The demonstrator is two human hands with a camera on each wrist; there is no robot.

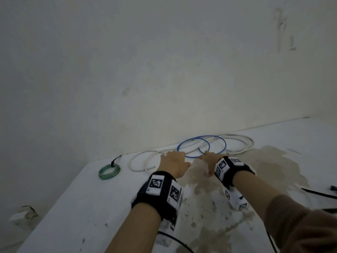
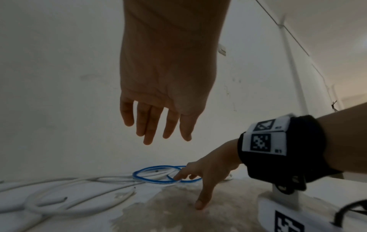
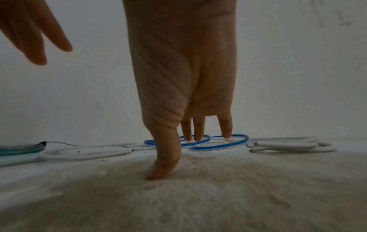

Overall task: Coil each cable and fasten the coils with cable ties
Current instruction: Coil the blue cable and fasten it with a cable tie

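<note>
Cables lie along the far edge of the white stained desk (image 1: 91, 194), by the wall: long loose white cable (image 1: 237, 141), then thin blue cable (image 1: 193, 146) in two overlapping loops over it. Farther left sits a small green coil (image 1: 109, 172), tied with a black cable tie (image 1: 113, 162). Only the right wrist view shows the right hand (image 3: 184, 87) with straight fingertips (image 3: 226, 135) touching the blue loops, thumb on the desk. The left hand (image 2: 164, 87) hovers open above, its grip empty.
</note>
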